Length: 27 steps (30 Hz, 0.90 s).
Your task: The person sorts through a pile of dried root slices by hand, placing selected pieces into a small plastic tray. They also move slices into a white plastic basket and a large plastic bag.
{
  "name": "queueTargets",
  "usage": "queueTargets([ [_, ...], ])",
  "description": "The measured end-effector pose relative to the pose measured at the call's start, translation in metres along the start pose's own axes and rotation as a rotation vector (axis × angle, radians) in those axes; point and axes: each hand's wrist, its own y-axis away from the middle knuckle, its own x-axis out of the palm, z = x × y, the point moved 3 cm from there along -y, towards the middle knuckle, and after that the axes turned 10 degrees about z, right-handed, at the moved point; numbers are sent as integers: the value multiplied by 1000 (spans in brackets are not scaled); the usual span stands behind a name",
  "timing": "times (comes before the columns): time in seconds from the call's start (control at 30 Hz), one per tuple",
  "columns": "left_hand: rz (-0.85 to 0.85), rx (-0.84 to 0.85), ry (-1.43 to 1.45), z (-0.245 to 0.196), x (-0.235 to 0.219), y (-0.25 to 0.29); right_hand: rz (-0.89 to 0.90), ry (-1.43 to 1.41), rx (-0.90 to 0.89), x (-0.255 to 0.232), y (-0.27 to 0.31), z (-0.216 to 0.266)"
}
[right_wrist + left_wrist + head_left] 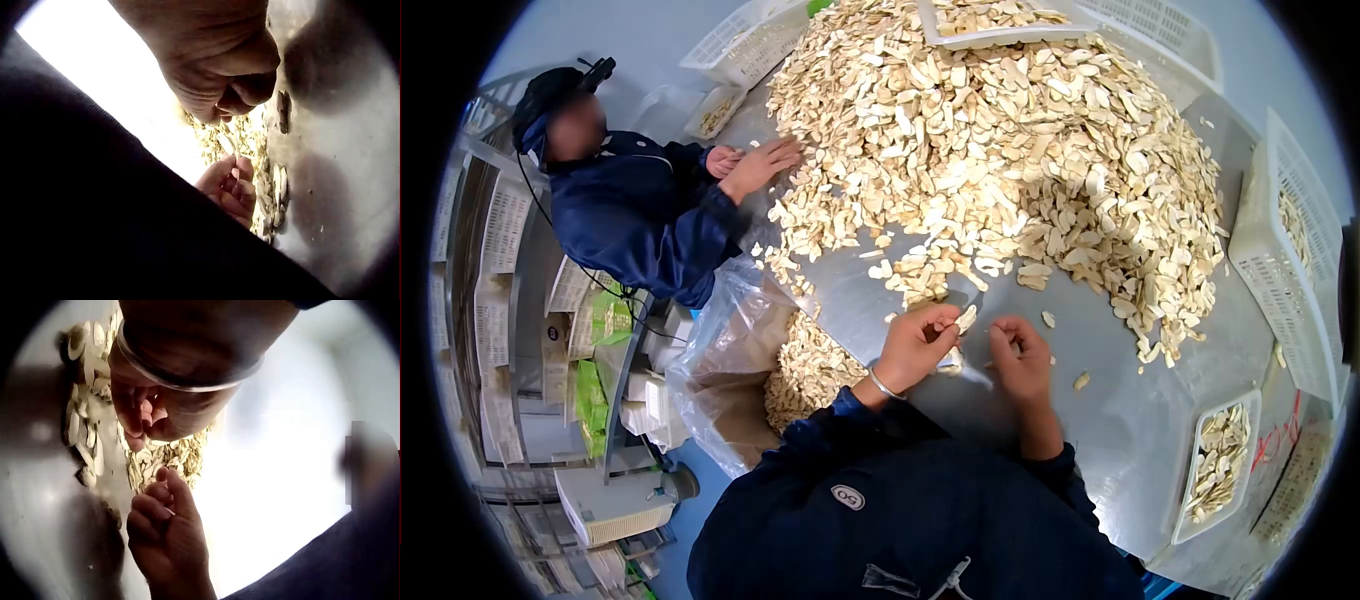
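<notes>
My left hand (915, 348), with a bangle at the wrist, pinches a pale dried slice (967, 319) between thumb and fingertips. In the right wrist view the held slice (226, 145) sticks up from those fingertips. Just to the right is my right hand (1022, 362), its fingers curled toward the thumb; I cannot tell whether a tiny piece sits between them. Both hands are over the near part of the metal table (1120, 430). Beyond them spreads a big heap of similar slices (1000, 150), with a few loose ones close by.
At the left, another person (630, 190) reaches into the heap's edge. An open plastic-lined box (730, 390) of slices stands beside the table. A small white tray (1250, 420) of slices lies at right, below a white basket (1260, 250). Another basket (1000, 42) rests on the heap.
</notes>
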Motion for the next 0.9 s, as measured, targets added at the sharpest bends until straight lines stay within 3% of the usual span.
queueTargets([
  [0.1,-1,69,-422,-29,14,0,-19,73,11,5,3,13],
  [0.27,-64,281,-553,-34,34,1,-38,40,12,8,3,20],
  [0.37,-72,302,-560,-36,38,0,-50,-2,32,7,4,24],
  [0.47,-54,281,-429,-37,39,0,-28,18,20,6,4,19],
  [0.53,10,149,-254,-22,35,1,-16,63,-3,4,4,15],
  [0.67,52,-42,268,2,28,-3,-103,-147,13,4,3,13],
  [0.73,35,-49,300,2,26,-3,-165,-113,-11,4,6,29],
  [0.9,73,-61,271,4,24,-1,-92,-66,-60,3,7,26],
])
